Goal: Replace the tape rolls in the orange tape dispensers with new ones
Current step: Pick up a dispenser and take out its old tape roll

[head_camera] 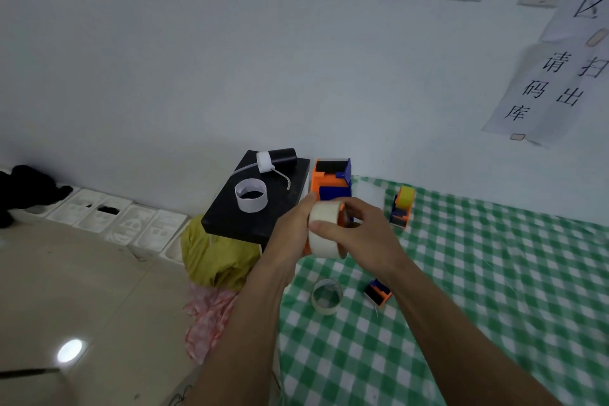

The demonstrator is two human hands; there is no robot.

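Both hands hold a cream tape roll (324, 231) in the air above the left edge of the checked table. My left hand (291, 229) grips its left side. My right hand (359, 234) wraps over its right side, thumb across the front. A bit of an orange dispenser part (344, 216) shows behind the roll, mostly hidden by my fingers. An orange and blue dispenser (331, 180) stands behind my hands. A second one with a yellowish roll (402, 206) lies to the right. A clear tape roll (327, 296) and a small orange and blue piece (377, 293) lie below my hands.
A green checked cloth (494, 290) covers the table. Left of it stands a black box (230, 217) with a white paper ring (251, 194) and a black pump bottle (276, 158). A yellow bag (214, 257) and pink fabric (207, 316) sit on the floor.
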